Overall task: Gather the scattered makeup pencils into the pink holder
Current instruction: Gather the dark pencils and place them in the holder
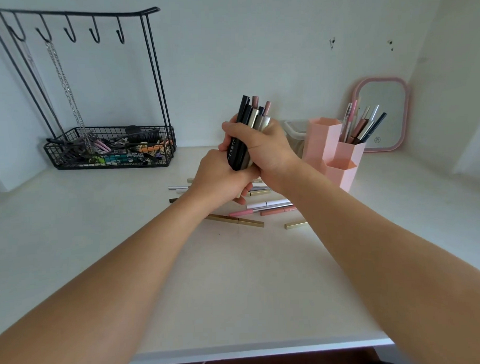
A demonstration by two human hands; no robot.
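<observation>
Both hands hold an upright bundle of makeup pencils (251,114) above the white table, black, silver and pink ends pointing up. My right hand (262,148) grips the bundle's middle from the right. My left hand (219,177) grips its lower end from the left. Several loose pencils (250,212) lie scattered on the table under the hands, gold, pink, white and silver. The pink holder (331,151), made of hexagonal tubes, stands just right of the hands. Its tallest rear tube has several pencils (363,124) standing in it.
A black wire rack (109,148) with hooks, hanging chains and a basket of clips stands at the back left. A pink-framed mirror (382,114) leans on the wall behind the holder. A clear container (295,133) sits behind the hands. The table's front edge (266,349) runs along the bottom.
</observation>
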